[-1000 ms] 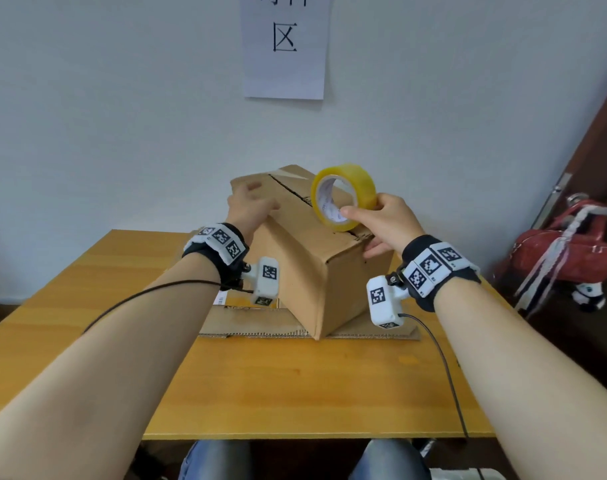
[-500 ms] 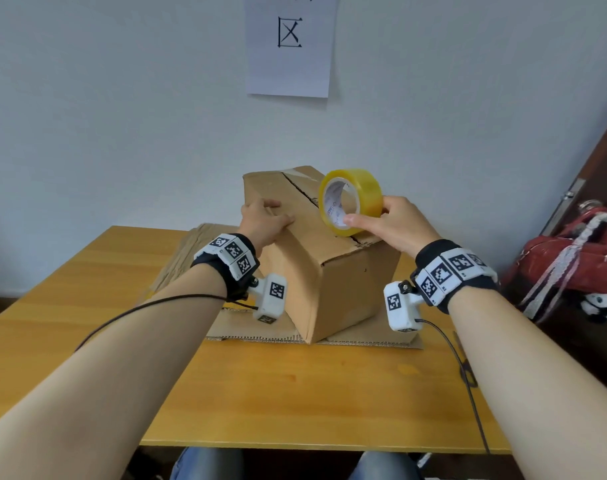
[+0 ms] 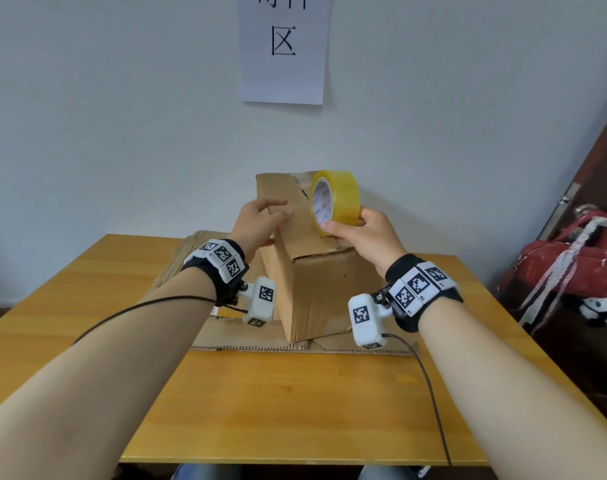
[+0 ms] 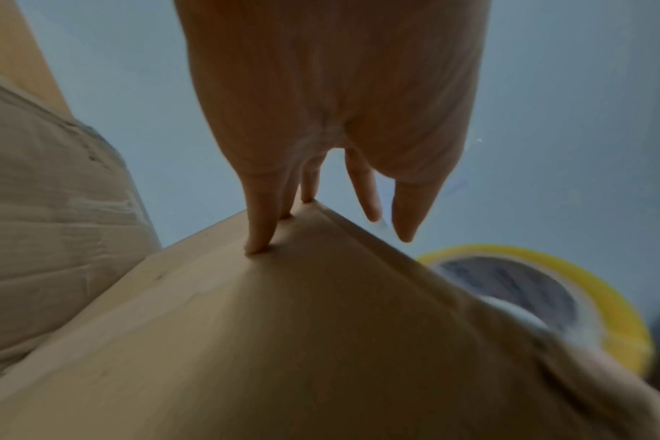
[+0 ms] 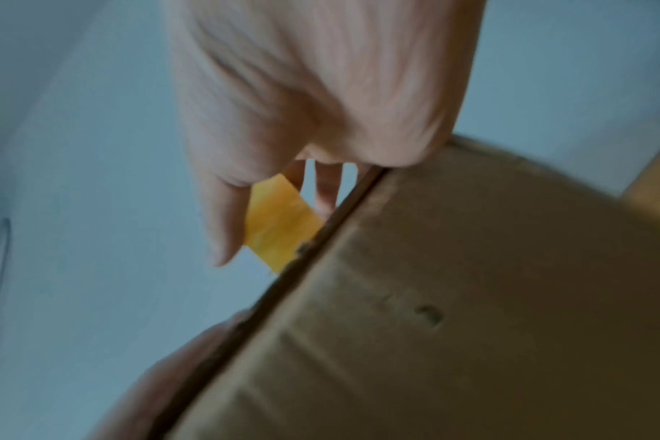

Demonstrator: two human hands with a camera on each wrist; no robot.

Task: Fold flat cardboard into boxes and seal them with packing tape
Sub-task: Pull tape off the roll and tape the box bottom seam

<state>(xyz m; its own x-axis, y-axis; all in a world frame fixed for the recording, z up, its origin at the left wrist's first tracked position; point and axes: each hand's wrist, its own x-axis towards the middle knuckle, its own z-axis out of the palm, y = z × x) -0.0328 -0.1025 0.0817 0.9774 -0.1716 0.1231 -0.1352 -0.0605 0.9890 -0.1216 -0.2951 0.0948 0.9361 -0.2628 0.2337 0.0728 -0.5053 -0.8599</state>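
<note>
Evidently sealing: the right hand [image 3: 364, 233] pinches the yellow tape roll [image 3: 335, 202] over the box [image 3: 316, 282] seam, probably touching it; left hand [image 3: 260, 221] fingers [image 4: 258, 226], straight, press the flap. Next, draw tape along the seam

A wooden worktop [image 3: 260, 403] is set against a pale wall [image 3: 122, 116], on which a white paper sheet [image 3: 284, 50] printed with black characters is hung; only the lowest character is seen whole, the ones above being cut off by the upper edge of the head view. At the right edge, a red bag [image 3: 572, 268] with pale lace ribbons [image 3: 551, 285] is seen beside a dark brown door [image 3: 603, 161], and a small black-and-white plush charm [image 3: 596, 311] is hung below the bag.
</note>
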